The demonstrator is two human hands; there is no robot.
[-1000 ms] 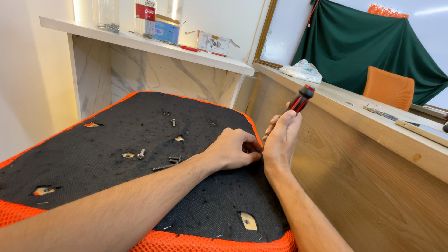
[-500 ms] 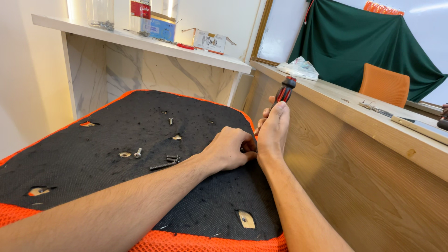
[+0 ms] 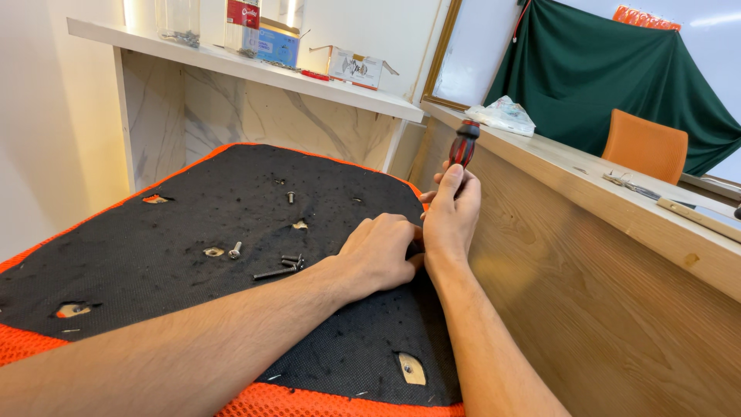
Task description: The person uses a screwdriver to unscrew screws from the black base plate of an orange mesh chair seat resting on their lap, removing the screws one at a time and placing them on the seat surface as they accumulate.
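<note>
The screwdriver (image 3: 463, 147) is gripped upright by the right hand (image 3: 450, 216) at the black seat panel (image 3: 193, 208)'s right edge, with the left hand (image 3: 380, 259) curled closed just beside its tip.

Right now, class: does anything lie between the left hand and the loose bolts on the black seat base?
Nothing visible does. The left hand rests on the black seat base, and the loose bolts lie just beside its wrist on bare fabric. The right hand holds a red-handled screwdriver on the far side.
</note>
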